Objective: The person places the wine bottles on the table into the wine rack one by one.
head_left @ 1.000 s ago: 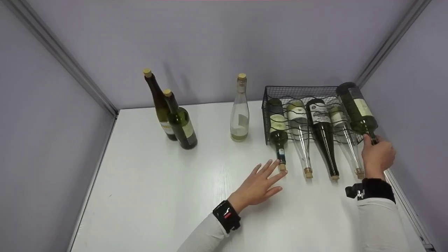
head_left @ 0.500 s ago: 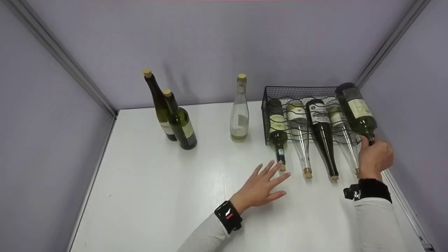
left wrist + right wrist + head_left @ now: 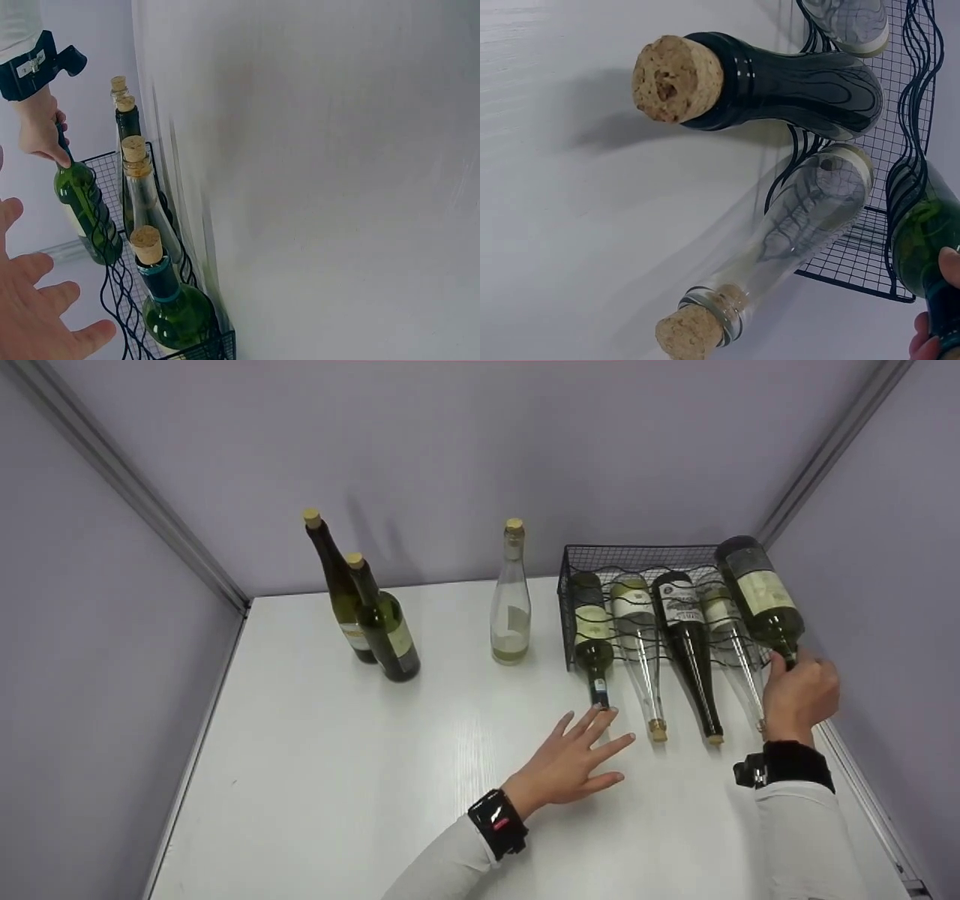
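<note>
My right hand [image 3: 801,699] grips the neck of a green wine bottle [image 3: 765,591], which lies tilted over the right end of a black wire rack [image 3: 637,556]. In the right wrist view this green bottle [image 3: 922,240] rests against the rack's wavy wires, its neck between fingers and thumb. My left hand [image 3: 566,765] is spread with straight fingers by the cork end of the leftmost racked green bottle [image 3: 594,652]; whether it touches the cork cannot be told. Between them lie a clear bottle [image 3: 641,652], a dark bottle [image 3: 688,652] and another clear bottle [image 3: 731,634], corks toward me.
On the white table [image 3: 315,780] stand a corked clear bottle [image 3: 510,622] left of the rack, and farther left a tall brown bottle [image 3: 337,585] behind a green one [image 3: 390,637]. Grey walls [image 3: 450,457] enclose the back and sides.
My left hand has shifted slightly right, over the leftmost bottle's cork. My right hand and the bottle in it have moved a little to the left.
</note>
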The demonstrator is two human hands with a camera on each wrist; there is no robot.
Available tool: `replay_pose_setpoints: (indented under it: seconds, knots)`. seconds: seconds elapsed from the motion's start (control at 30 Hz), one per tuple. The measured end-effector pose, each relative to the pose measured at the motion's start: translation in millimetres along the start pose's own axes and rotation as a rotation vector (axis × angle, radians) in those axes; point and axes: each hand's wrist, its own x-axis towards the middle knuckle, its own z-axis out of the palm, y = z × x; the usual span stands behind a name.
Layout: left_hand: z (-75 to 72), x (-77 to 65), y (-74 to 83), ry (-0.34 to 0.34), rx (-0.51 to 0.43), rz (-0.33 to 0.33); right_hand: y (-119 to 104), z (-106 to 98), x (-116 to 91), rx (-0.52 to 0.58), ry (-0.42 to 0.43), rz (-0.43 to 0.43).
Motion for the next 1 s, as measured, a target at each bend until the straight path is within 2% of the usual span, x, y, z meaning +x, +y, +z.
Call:
replay_pose_setpoints:
  seconds: [0.43,0.67,0.87,1.0]
  knots:
    - [3.2,-3.3,-1.5,0.009,-0.004,-0.003,-1,-6,-1,-0.024,-0.097,-0.004]
    - [3.8,-9.3,-6.0,0.019,-0.027,-0.025,-2,-10,-5,-0.018,-0.084,-0.045]
    - [4.2,-20.0,-14.4,0.027,-0.054,-0.069,-13,-20,-24,0.033,-0.028,-0.132]
    - [4.7,-25.9,-20.3,0.036,-0.069,-0.106,-21,-23,-42,0.018,-0.074,-0.177]
